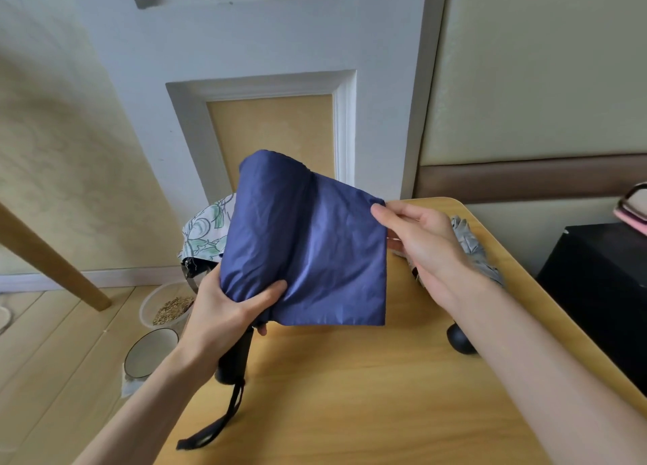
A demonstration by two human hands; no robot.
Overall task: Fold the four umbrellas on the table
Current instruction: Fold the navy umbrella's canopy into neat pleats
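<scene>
Gripping umbrella [308, 247] in left hand [224, 310], pinching its corner in right hand [423, 244]; liable to slip, spoiling pleats.

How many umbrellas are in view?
3. A navy umbrella gripped by the left hand and pinched by the right hand; a floral umbrella behind it at the table's far edge; a grey umbrella behind that hand. A black knob beside the forearm may belong to another.
</scene>
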